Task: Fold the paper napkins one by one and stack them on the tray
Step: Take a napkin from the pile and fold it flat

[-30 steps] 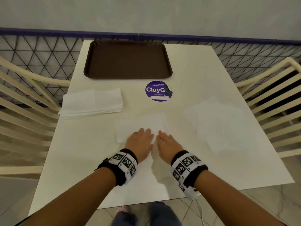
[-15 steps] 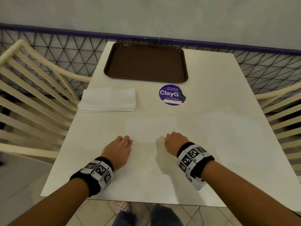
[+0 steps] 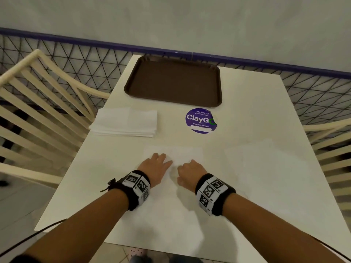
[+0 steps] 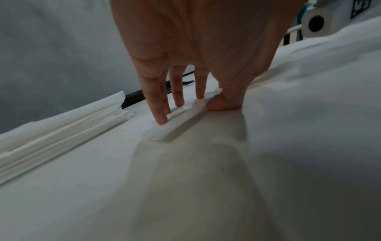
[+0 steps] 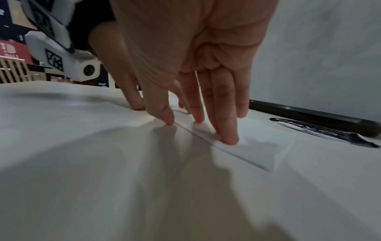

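While folding: napkin (image 3: 173, 154) lies flat just before the sticker (image 3: 200, 120), so it can be creased.
Left hand (image 3: 154, 166): straight fingers press it still.
Right hand (image 3: 190, 170): fingertips press its near edge.
Tray (image 3: 133, 88): beyond sticker, awaiting folds.
Stack (image 3: 124, 122): left of sticker.

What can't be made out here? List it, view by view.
- Head view: how many sheets the napkin stack holds; too small, edges blur.
- Head view: the right hand hides its own fingertips on the napkin.
- Left wrist view: the left hand blocks most of the tray.
- Right wrist view: the sticker print is too slanted to read.
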Motion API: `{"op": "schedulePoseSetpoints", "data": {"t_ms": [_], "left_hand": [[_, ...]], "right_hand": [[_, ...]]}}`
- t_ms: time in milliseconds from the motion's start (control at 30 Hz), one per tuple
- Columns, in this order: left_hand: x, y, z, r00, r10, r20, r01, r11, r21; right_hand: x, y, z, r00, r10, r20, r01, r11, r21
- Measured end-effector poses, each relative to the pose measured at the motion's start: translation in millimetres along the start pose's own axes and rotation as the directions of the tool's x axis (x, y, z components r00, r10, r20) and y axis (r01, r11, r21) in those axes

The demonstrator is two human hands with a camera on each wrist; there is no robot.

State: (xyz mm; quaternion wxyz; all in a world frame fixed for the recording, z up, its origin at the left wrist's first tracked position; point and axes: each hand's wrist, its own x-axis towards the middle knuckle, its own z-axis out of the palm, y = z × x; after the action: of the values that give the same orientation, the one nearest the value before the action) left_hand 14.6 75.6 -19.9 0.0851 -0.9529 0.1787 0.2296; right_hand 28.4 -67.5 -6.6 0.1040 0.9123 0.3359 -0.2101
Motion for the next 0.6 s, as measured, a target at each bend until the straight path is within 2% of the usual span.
{"op": "schedulePoseSetpoints", "data": {"t_ms": [167,233,333,400,467,500,533,567,600], "left_hand": [[4.2,6.0,3.2,0.999,-0.041,-0.008,0.041,0.999,-0.003],[3.2,7.0,4.8,0.999,-0.044,-0.009,0.044,0.999,-0.001],[3.4,7.2,3.4,0.995,-0.047,-0.085,0.050,0.998,0.036],[14.6,3.5,10.3,0.979,-0.037,-0.202,0.049,0.997,0.055],[21.8,-0.4,13.3,0.969,-0.024,-0.245,0.042,0.997,0.068],[16.6,1.8,0.7,0.970,-0.018,-0.244,0.038,0.996,0.081],[10.4,4.1,-10.7,0.983,0.003,-0.181,0.017,0.994,0.110],[6.4,3.8,-19.9,0.995,0.043,-0.088,-0.033,0.993,0.113],[4.5,2.2,-24.2,0.998,0.056,0.010,-0.057,0.996,0.071]], "right_hand": [[-1.8,-6.1,0.3,0.997,-0.080,0.009,0.080,0.990,-0.115],[-2.4,-9.3,-3.8,0.998,-0.058,-0.001,0.057,0.980,-0.192],[-2.2,-10.6,-5.7,0.996,-0.029,-0.082,0.020,0.994,-0.107],[-0.7,-10.9,-11.5,0.999,-0.050,-0.019,0.048,0.993,-0.105],[-1.6,-11.9,-13.6,0.989,-0.048,-0.140,0.041,0.998,-0.051],[-2.2,-11.5,-13.0,0.988,0.006,-0.156,-0.009,1.000,-0.021],[-4.3,-12.3,-12.3,0.996,0.026,-0.084,-0.028,0.999,-0.029],[-4.7,-11.2,-9.4,1.000,0.005,0.005,-0.005,0.994,-0.105],[-5.6,-8.4,-6.7,0.999,-0.027,0.033,0.032,0.987,-0.154]]}}
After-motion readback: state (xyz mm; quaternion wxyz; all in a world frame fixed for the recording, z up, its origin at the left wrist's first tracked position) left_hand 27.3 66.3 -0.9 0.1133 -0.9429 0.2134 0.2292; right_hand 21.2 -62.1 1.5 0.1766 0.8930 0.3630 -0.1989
